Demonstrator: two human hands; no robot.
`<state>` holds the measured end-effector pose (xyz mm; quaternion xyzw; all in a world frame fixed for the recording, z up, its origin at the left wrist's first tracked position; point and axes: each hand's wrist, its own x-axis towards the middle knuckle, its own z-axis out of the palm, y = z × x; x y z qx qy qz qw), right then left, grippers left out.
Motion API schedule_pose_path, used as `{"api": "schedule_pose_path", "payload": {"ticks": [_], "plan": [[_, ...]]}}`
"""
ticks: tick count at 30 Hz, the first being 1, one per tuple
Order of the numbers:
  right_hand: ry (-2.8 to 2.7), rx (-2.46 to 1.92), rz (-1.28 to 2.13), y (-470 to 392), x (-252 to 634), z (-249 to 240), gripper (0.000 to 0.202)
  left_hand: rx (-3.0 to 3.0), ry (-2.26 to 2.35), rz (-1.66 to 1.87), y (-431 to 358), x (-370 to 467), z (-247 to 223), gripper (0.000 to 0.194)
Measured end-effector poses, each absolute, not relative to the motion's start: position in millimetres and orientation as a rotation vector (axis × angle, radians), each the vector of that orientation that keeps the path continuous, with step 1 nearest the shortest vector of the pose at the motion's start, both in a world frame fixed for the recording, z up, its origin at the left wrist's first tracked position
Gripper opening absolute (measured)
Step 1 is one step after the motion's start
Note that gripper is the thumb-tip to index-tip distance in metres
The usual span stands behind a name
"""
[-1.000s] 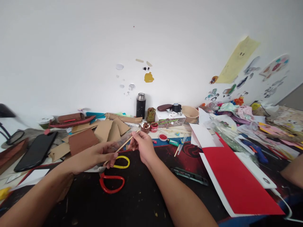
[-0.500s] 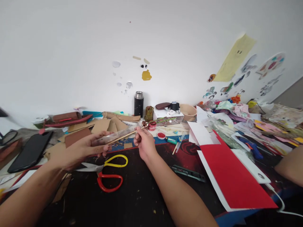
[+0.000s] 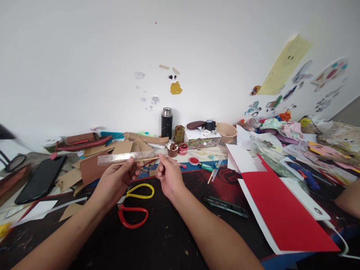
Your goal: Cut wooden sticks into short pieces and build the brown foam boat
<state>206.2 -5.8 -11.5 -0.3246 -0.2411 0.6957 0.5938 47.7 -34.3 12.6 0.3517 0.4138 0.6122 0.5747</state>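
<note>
A clear plastic strip [image 3: 112,159] and a thin wooden stick [image 3: 147,159] are held up over the desk. My left hand [image 3: 119,178] is closed on the strip and the stick, thumb on top. The fingertips of my right hand [image 3: 168,172] pinch the right end of the stick, where the strip also ends. Below my left hand lie scissors [image 3: 133,217] with one yellow and one red handle; their blades are mostly hidden behind my left wrist. Brown cardboard pieces [image 3: 91,168] lie behind my left hand.
A black flask [image 3: 167,123] stands by the wall. A cutter knife [image 3: 225,206] and red paper [image 3: 284,210] lie to the right, a black phone [image 3: 41,180] to the left. Small paint pots [image 3: 172,150] stand behind my hands. Another person's arm [image 3: 348,198] shows at the right edge.
My left hand has turned, its thumb now on top, and the plastic strip lies more level and extends past it to the left. My right hand still pinches the end. The view has shifted slightly.
</note>
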Motion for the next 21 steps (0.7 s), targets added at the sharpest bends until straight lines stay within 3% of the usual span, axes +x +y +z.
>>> {"api": "schedule_pose_path", "payload": {"ticks": [21], "plan": [[-0.728,-0.811,1.554,-9.6,201.5,-12.7,0.047,0.703,1.006,1.514,-31.9,48.6,12.0,0.041]]}}
